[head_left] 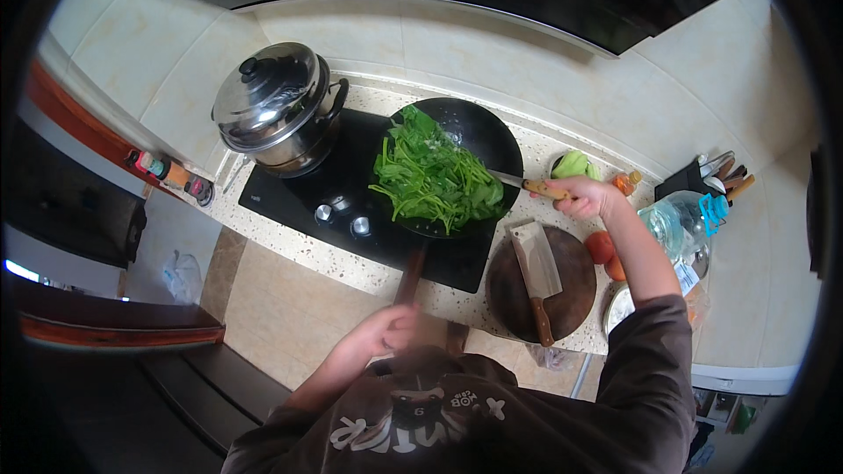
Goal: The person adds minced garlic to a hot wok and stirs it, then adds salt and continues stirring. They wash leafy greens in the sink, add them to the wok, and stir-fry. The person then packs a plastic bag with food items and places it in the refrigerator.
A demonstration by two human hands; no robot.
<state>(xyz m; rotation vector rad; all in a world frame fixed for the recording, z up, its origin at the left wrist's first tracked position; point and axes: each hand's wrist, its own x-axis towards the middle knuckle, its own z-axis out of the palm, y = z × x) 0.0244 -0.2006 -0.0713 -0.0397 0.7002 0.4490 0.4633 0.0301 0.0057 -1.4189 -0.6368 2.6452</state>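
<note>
A black wok (471, 120) on the glass cooktop (296, 201) holds a heap of leafy greens (438, 174), some hanging over its near left rim. My left hand (388, 331) is by the lower end of the wok's wooden handle (411, 273); its fingers are curled there, partly blurred. My right hand (579, 197), to the right of the wok, grips the wooden handle of a metal spatula (546, 190). The spatula's blade is hidden among the greens.
A lidded steel steamer pot (276, 105) stands at the cooktop's left. A cleaver (537, 263) lies on a round wooden cutting board (573, 283). Beyond it are tomatoes (599, 247), green vegetables (573, 164), a large plastic bottle (678, 220) and a knife block (681, 181). Seasoning jars (172, 174) stand left.
</note>
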